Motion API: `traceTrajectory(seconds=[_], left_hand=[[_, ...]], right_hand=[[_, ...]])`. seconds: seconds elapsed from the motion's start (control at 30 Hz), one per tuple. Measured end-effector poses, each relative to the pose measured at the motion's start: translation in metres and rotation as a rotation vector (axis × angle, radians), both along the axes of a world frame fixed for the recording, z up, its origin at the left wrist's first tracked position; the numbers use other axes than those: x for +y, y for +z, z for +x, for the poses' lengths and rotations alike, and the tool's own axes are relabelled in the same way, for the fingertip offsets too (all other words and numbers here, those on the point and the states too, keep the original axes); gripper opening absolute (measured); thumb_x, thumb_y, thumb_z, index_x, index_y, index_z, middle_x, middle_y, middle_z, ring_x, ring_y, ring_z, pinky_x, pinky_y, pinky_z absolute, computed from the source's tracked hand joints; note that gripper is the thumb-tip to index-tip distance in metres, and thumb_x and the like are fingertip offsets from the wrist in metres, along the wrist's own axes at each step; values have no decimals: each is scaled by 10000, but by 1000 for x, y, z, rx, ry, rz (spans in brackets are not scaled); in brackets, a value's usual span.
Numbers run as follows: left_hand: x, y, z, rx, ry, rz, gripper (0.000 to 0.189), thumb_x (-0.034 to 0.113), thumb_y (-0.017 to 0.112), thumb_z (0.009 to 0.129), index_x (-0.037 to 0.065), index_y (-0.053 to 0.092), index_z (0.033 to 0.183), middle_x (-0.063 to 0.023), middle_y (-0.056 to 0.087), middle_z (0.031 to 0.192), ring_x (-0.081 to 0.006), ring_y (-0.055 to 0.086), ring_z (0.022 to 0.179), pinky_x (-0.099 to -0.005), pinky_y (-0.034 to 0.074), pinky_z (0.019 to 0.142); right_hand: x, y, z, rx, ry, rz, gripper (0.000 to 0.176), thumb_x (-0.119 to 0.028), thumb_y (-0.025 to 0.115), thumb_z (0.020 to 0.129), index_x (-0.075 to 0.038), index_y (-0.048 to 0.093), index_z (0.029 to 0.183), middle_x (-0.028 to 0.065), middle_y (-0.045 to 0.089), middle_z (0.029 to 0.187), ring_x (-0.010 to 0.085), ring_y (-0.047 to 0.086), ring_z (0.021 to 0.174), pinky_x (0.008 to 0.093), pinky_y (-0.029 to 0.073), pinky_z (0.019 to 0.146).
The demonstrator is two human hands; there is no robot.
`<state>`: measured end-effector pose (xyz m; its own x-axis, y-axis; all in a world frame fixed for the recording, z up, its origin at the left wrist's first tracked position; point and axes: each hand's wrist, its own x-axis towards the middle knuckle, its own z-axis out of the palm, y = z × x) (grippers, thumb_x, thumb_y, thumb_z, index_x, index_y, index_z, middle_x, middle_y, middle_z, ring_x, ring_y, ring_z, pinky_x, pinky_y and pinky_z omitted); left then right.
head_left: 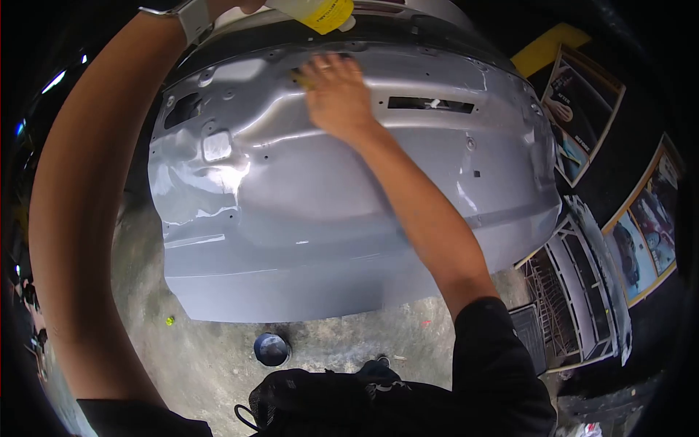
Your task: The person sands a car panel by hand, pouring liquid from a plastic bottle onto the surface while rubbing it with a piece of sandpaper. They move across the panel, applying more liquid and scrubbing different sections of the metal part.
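Observation:
A large silver-grey car panel (313, 182) with a glossy, wet-looking surface fills the middle of the head view. My right hand (338, 95) lies on its upper part, fingers forward and pressed down over a small yellowish pad (299, 77), mostly hidden beneath them. At the top edge, my left hand (250, 5) is largely cut off by the frame. It holds a bottle with a yellow label (324, 14), tilted above the panel with its white tip to the right.
Below the panel, a dark bucket (271, 350) stands on the concrete floor (218, 349). At the right are a metal rack (575, 291) and framed posters (644, 226). A small yellow-green object (170, 320) lies on the floor at the left.

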<state>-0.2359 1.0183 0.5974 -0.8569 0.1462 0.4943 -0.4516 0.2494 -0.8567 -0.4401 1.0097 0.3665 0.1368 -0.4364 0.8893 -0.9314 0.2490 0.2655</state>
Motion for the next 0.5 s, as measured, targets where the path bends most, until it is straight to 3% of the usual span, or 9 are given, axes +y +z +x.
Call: traceTrajectory(seconds=[0.07,0.1,0.17,0.23,0.37,0.5], left_hand=[[11,-2,1,8,118,14,307,168,750,853,150,730,1159,-75,750,1065,-255,701,1071,-394,491,969],[13,-4,-1,36,23,117,428,166,830,770,150,721,1183,-75,745,1087,-262,693,1092,-403,488,989],[24,-7,4,17,30,109,471,179,856,738,148,720,1188,-76,743,1097,-264,690,1097,-407,487,993],[19,-11,7,11,40,136,569,205,907,665,143,716,1197,-80,736,1119,-268,683,1112,-410,486,1003],[20,-19,18,30,14,105,560,200,902,667,144,718,1193,-84,734,1115,-269,682,1110,-407,486,1007],[4,-13,6,26,47,34,501,187,886,681,143,725,1153,-80,737,1077,-267,689,1076,-404,489,990]], right_hand=[[-21,-5,39,45,65,60,472,-292,437,1041,-113,600,1445,124,541,1539,313,452,1464,499,249,1248],[-11,-7,31,41,39,53,472,-292,437,1041,-113,600,1445,124,541,1539,313,452,1464,499,249,1248],[7,-5,16,78,117,53,451,-276,445,1042,-126,618,1432,118,560,1520,304,472,1448,483,274,1241],[51,-6,-16,189,-6,69,439,-271,453,1045,-140,630,1425,127,570,1507,301,479,1441,485,294,1233],[121,-13,-111,-60,-28,-134,439,-271,475,1035,-111,635,1412,147,595,1475,335,478,1438,518,299,1225],[114,-10,-114,-126,-138,-137,448,-274,456,1039,-107,627,1418,146,574,1500,360,457,1450,517,282,1231]])
